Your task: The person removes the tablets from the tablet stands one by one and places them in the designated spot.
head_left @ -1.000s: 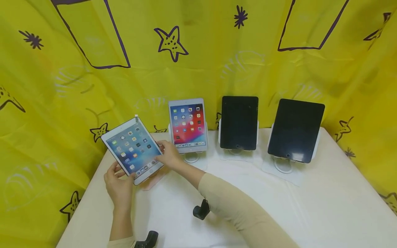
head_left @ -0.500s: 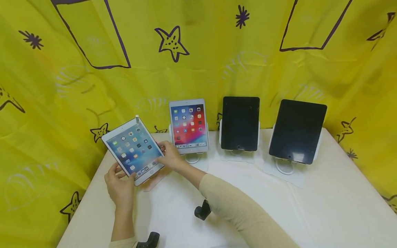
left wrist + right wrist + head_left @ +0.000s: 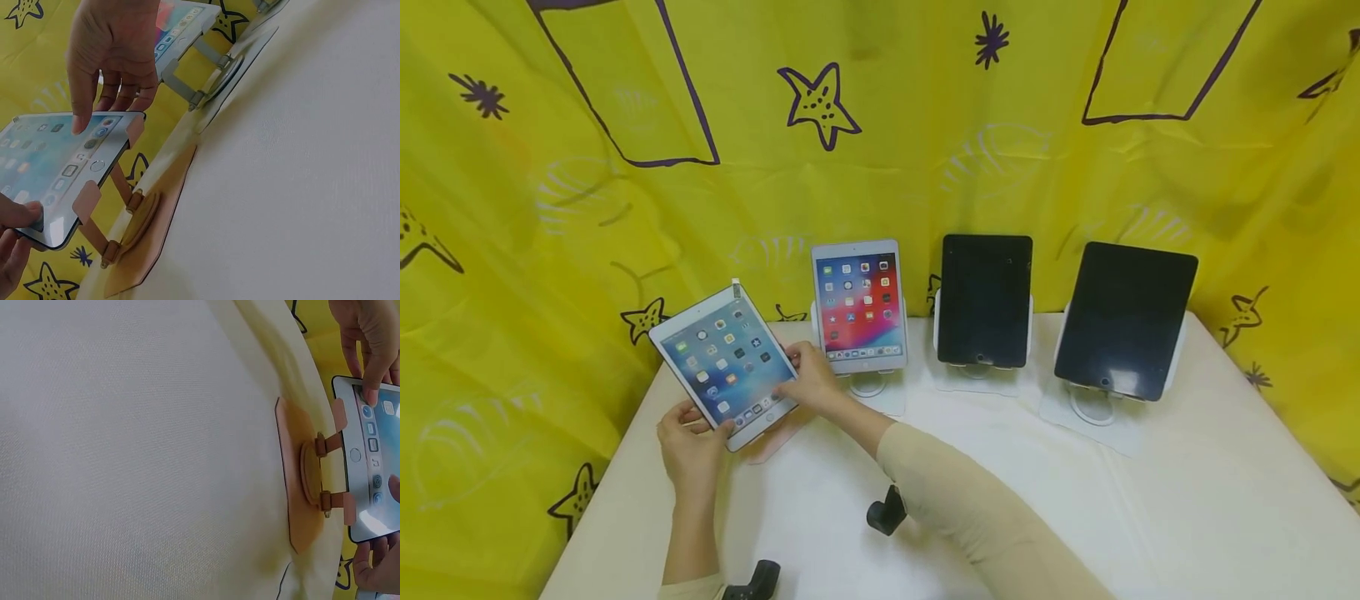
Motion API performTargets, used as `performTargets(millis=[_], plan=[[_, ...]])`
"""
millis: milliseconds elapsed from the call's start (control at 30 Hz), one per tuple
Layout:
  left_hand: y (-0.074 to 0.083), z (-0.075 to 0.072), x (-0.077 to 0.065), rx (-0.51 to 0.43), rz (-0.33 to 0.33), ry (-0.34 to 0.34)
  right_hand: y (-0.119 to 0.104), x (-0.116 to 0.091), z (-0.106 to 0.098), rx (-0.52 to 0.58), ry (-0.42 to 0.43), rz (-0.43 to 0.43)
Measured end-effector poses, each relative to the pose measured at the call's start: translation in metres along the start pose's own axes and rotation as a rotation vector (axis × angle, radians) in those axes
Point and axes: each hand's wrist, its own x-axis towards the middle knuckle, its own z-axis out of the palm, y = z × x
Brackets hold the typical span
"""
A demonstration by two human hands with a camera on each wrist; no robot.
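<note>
At the left end of the table point(image 3: 1000, 475), the white tablet point(image 3: 726, 362) leans back on a pink stand point(image 3: 165, 219), screen lit and facing up toward the person. Its long axis runs slantwise: the top edge points away and off to the left, while the end with the home button point(image 3: 770, 417) comes down nearer and to the right. A little tab point(image 3: 736, 288) sticks up at the far right corner. Two pink lips of the stand hook over the lower edge.

The left hand point(image 3: 694, 454) pinches the near left corner, thumb on the front and fingers behind. The right hand point(image 3: 814, 385) grips the right side near the bottom, its thumb lying over the lower part of the screen.

Next along stands a second white tablet point(image 3: 859, 308) with a red and blue screen, upright on a grey stand point(image 3: 181, 90). The right hand is just beside its lower left corner; whether they touch, I can't tell. Farther right are a black tablet point(image 3: 985, 300) and a wider black tablet point(image 3: 1126, 321), turned slightly, both with dark screens. The right arm, in a beige sleeve point(image 3: 992, 529), reaches across the near side of the table. A yellow curtain point(image 3: 910, 167) with starfish drawings hangs close behind the row.
</note>
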Motion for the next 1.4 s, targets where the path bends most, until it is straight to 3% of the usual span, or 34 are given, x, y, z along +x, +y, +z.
performTargets(millis=[167, 367, 633, 833, 967, 1100, 1400], plan=[[-0.001, -0.002, 0.001, -0.016, -0.003, -0.032, 0.002, -0.001, 0.001, 0.009, 0.015, -0.013], [-0.003, -0.002, -0.003, -0.061, -0.001, 0.004, 0.010, -0.001, 0.000, 0.102, 0.014, -0.103], [-0.013, 0.001, -0.009, -0.177, 0.095, 0.075, 0.017, 0.001, -0.001, 0.174, 0.014, -0.096], [-0.012, 0.002, -0.008, -0.264, 0.163, 0.112, 0.017, 0.006, -0.004, 0.123, -0.036, -0.184], [-0.009, 0.001, -0.010, -0.274, 0.169, 0.131, 0.012, 0.005, -0.010, 0.089, -0.066, -0.208], [-0.005, -0.005, -0.010, -0.298, 0.157, 0.118, 0.006, 0.003, -0.018, 0.090, -0.094, -0.224], [0.012, -0.022, -0.012, -0.321, 0.105, 0.015, -0.004, 0.000, -0.034, 0.056, -0.141, -0.252]])
